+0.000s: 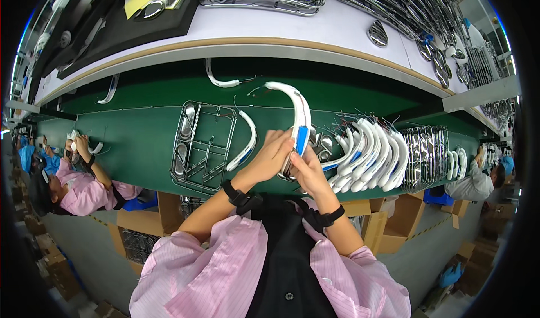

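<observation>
In front of me, my left hand [272,156] and my right hand [308,173] are both closed on a white curved tube [298,105]. It arches upward, with a blue strip along its lower part and thin wires at its upper tip. My fingers hide its lower end. Left of my hands, a chrome wire rack [194,128] with shiny oval plates lies on the green table [135,129]. A second white curved tube [248,138] rests against the rack's right side. Shiny rounded metal pieces [323,143] lie just behind my right hand, partly covered.
To the right are a heap of white curved tubes [372,155] and a stack of chrome racks [426,159]. A white shelf [247,32] with metal parts runs above the table. Cardboard boxes [398,219] stand below. Co-workers sit at left [84,186] and right [472,178].
</observation>
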A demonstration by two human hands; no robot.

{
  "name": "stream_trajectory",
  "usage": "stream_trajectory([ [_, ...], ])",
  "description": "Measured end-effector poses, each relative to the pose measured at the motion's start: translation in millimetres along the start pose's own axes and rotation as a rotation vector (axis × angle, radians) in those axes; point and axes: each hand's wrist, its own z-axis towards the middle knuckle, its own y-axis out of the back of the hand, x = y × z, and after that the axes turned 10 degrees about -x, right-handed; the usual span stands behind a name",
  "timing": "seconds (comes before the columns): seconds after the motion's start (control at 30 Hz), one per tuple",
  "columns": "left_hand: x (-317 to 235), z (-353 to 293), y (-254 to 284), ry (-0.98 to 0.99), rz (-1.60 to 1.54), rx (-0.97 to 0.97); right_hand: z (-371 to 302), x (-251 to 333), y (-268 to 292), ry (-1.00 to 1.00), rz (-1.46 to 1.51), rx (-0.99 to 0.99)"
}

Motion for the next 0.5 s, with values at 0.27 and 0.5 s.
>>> stream_trajectory([
  [0.27,91,29,94,0.216,0.237,-0.018,147,38,66,0.414,-1.507,-0.223],
  [0.5,201,105,185,0.051,1.022,0.032,204,9,76,0.850,-1.617,-0.503],
])
